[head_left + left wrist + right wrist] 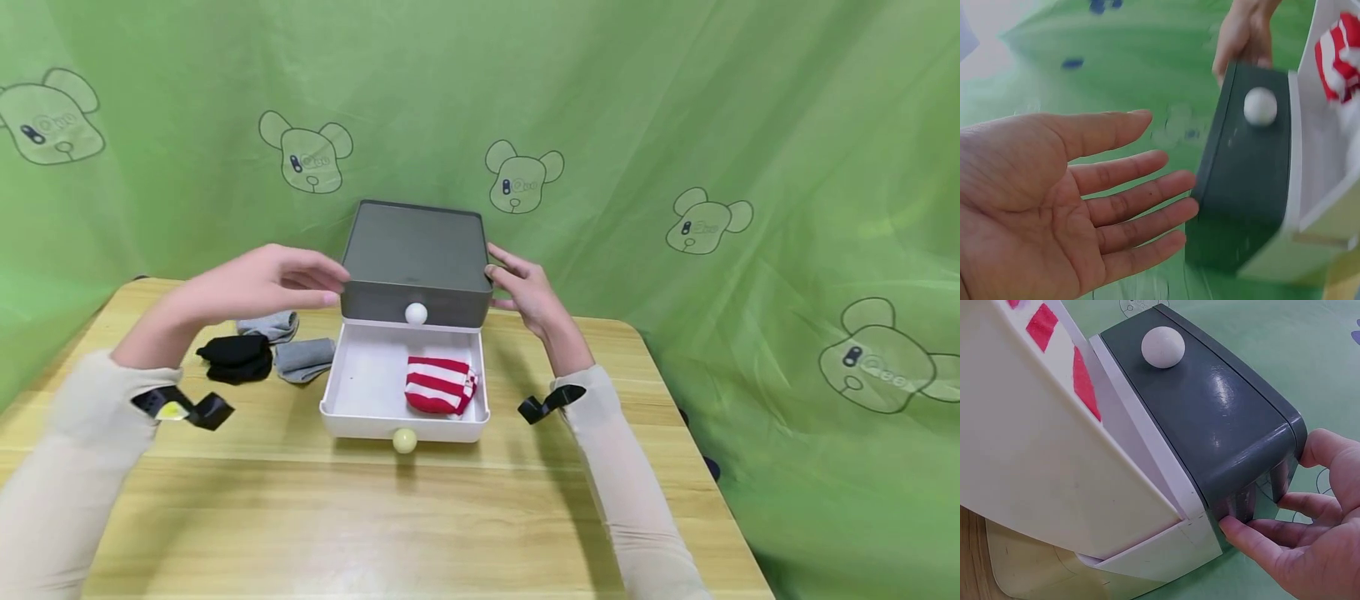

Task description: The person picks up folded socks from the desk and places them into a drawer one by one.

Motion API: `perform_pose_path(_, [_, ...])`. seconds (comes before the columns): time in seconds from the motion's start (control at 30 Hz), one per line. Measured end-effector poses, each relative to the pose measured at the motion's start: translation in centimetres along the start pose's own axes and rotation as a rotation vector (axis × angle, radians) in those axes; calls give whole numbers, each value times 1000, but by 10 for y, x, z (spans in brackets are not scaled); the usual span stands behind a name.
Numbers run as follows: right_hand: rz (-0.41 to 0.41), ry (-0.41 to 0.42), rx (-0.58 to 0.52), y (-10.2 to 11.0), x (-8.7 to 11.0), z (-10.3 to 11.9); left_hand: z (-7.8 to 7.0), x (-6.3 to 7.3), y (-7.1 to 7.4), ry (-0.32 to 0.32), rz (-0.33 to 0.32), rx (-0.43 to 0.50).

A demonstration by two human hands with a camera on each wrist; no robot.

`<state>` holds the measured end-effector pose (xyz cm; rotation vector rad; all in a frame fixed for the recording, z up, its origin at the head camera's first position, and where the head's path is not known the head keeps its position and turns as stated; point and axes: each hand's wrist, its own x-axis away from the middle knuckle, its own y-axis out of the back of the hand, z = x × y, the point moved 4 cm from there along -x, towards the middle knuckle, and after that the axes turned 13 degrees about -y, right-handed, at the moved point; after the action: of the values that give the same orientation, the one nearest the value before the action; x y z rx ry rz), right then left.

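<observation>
A person in pale sleeves [637,500] reaches with both hands to either side of a dark gray storage box [420,243] on a wooden desk [420,533]. The box stands close to the desk's far edge, about midway between its left and right edges. Its dark upper drawer front, fitted with a white knob [416,313], sits flush, while a white lower drawer [360,427] with a yellowish knob [405,441] is drawn out toward the near edge. Inside the white drawer, against its right side, lies a folded red-and-white striped cloth [437,385].

The left hand [255,282] is released, its fingers loosely extended and spread, fingertips at the box's front left corner; whether they touch it cannot be told. The right hand [531,293] clenches nothing: its fingers are spread along the box's right side, fingertips on the wall, with the thumb by the upper front corner.

Left of the box, toward the desk's far left corner, three folded cloth bundles are grouped: a black one [236,360], a gray one partly behind it [268,326], and another gray one [303,360] nearest the white drawer. Black straps [555,402] circle both wrists. Behind the desk hangs a green curtain [600,92] printed with bear heads [309,158].
</observation>
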<state>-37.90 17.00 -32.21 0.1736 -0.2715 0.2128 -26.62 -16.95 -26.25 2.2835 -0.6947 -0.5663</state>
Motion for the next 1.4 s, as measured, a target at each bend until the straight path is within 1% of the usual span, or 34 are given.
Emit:
perform_pose_path(0.1, [1,0,4,0,1,0,22,19,11,64,-83,10])
perform_pose_path(0.2, [6,1,8,-1,1,0,47,37,19,130,-163,42])
perform_pose_path(0.27, [9,2,9,-1,1,0,63,46,22,167,-193,68])
perform_pose_path(0.33, [12,4,6,0,1,-1,78,54,25,201,-204,91])
perform_pose_path(0.47, [10,3,5,0,2,-1,106,67,26,255,-178,106])
perform_pose_path(0.67, [5,2,1,1,2,-2,142,81,23,316,-119,71])
perform_pose_path(0.77, [4,1,0,1,2,-3,157,88,19,347,-112,59])
perform_pose_path(0.97, [-6,4,9,0,2,-2,184,103,8,407,-112,93])
perform_pose_path(1.07, [-6,2,6,0,2,-1,196,107,3,442,-111,105])
perform_pose_path(1.2, [1,3,1,0,3,0,206,111,-2,474,-98,117])
perform_pose_path(1.4, [4,3,-5,-1,4,0,215,112,-8,470,-50,90])
